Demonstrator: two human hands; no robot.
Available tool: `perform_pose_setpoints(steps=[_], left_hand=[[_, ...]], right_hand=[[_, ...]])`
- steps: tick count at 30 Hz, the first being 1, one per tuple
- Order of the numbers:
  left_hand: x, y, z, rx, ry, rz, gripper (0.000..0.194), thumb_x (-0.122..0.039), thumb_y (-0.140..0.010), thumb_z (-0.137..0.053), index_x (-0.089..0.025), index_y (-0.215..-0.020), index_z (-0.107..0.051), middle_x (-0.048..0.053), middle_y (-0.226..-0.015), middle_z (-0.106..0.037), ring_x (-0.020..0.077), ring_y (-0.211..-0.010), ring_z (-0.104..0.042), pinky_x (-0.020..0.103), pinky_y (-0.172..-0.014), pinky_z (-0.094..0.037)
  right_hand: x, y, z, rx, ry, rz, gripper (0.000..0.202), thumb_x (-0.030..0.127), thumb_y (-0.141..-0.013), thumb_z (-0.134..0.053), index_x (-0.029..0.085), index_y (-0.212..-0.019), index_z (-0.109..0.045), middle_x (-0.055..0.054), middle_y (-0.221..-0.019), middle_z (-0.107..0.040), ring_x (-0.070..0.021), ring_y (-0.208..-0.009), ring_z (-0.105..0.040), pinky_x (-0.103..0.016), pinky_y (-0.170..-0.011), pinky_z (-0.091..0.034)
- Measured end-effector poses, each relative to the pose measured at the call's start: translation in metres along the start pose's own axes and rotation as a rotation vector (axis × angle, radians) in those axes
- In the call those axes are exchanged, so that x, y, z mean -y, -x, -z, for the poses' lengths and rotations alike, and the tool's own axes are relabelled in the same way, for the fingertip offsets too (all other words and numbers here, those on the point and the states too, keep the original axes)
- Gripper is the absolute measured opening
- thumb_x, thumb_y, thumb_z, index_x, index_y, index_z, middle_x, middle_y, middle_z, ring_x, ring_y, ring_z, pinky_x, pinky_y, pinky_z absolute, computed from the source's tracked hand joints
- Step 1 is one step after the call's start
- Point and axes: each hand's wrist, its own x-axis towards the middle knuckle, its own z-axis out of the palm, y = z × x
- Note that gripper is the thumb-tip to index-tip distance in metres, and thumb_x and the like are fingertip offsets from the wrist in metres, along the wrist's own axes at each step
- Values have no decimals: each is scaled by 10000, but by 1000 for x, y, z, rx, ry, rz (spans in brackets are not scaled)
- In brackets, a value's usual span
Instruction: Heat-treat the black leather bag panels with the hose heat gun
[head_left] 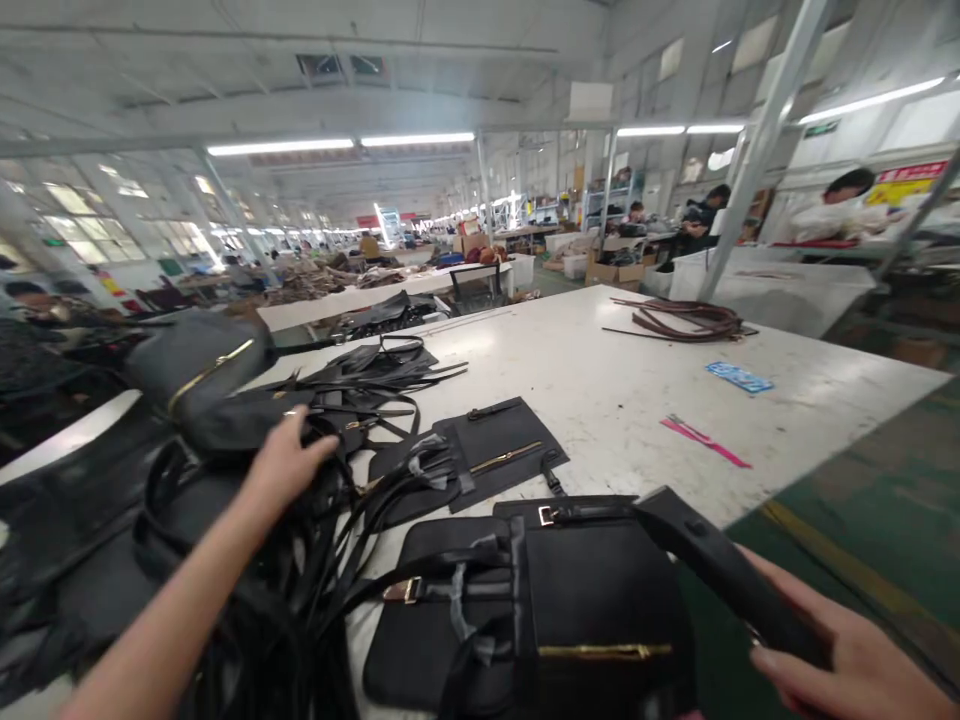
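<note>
My left hand reaches over a heap of black straps and bag parts, thumb spread from the fingers. Some fingertips are hidden against the dark material; no held thing shows. In my right hand is a long black hand-held tool, its exact kind unclear. The tool's tip is near the upper right corner of a black bag with a gold zipper and a buckled strap. Behind it lies a second flat black bag panel, also zipped. A rounded black bag stands beyond my left hand.
On the white table are a bundle of brown strips, a blue packet and a pink-handled tool. More black straps lie behind. A metal post and a white bin stand beyond. Other people work farther back.
</note>
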Motion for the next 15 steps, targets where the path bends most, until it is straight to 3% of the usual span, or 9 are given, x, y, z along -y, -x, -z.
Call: perform_pose_setpoints(steps=[2,4,7,10,15], left_hand=[[-8,60,-55,206,61,-144,505,-308,-720,-513,-123,-1185,-453,124,-1255,-492,256,-1159,-436,402,-968,-338],[-21,123,-105,419,89,-255,544,-299,-763,-433,-140,-1279,-363,102,-1334,-410,215,-1229,-355,386,-1015,-287],[-39,194,-154,560,-72,-328,598,-231,-729,-438,-165,-1313,-331,76,-1381,-333,243,-1291,-224,482,-1044,-172],[-46,221,-167,565,-238,-412,575,-293,-731,-455,-232,-1295,-363,45,-1396,-281,291,-1298,-179,574,-1018,-71],[-40,215,-164,519,-424,-417,518,-316,-768,-387,-263,-1282,-363,33,-1395,-258,282,-1290,-214,585,-995,-96]], right_hand=[[5,-3,-10,79,-55,21,845,455,-707,-591,270,-1380,-114,16,-631,-608,-173,-452,-528,-251,-395,-422],[11,-8,-21,105,-122,48,804,408,-724,-570,269,-1375,-118,-5,-764,-609,-147,-471,-525,-227,-391,-418],[19,-18,-34,115,-147,26,699,322,-754,-525,233,-1358,-183,23,-654,-562,-125,-454,-512,-193,-370,-409],[18,-30,-32,159,-204,-11,636,290,-773,-500,228,-1341,-220,33,-657,-542,-107,-439,-523,-171,-342,-415],[-2,-55,2,151,-242,-47,659,317,-744,-541,222,-1326,-248,49,-632,-516,-117,-405,-564,-182,-311,-452]])
